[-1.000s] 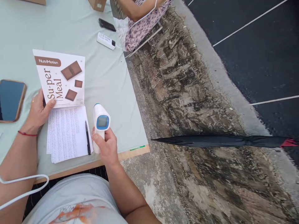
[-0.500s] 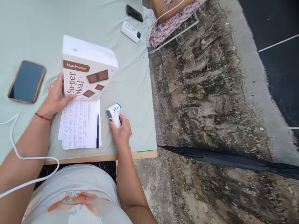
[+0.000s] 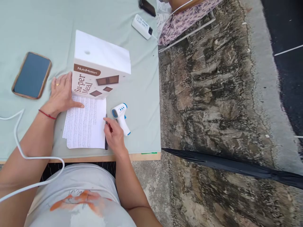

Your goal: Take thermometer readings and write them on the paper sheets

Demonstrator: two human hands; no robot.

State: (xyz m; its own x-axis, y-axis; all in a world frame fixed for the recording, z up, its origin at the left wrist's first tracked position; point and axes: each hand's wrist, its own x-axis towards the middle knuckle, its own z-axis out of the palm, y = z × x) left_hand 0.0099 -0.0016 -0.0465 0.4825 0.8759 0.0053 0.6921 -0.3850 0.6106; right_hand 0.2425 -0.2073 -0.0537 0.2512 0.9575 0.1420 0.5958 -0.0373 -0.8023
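My left hand (image 3: 61, 93) lies flat beside the box, fingers spread and thumb on the written sheets of paper (image 3: 86, 126). The white box (image 3: 100, 56), printed with "NutriMotion Su-per Meal" and chocolate pieces, stands at the top of the sheets. At the right edge of the paper, my right hand (image 3: 114, 134) is closed with its fingertips on a black pen (image 3: 106, 145); the pen still lies along the sheets. A white and blue infrared thermometer (image 3: 120, 114) rests on the cloth just right of that hand, out of its grip.
A phone in a brown case (image 3: 32, 75) lies at the left, near a white cable (image 3: 17, 138) that crosses my left forearm. Toward the far edge are a white device (image 3: 142, 26) and a black object (image 3: 147, 7). Another person's arm (image 3: 183, 4) shows behind them.
My right hand has let go of the thermometer and moved left onto the pen. My left hand has come off the box and flattened onto the table and paper.
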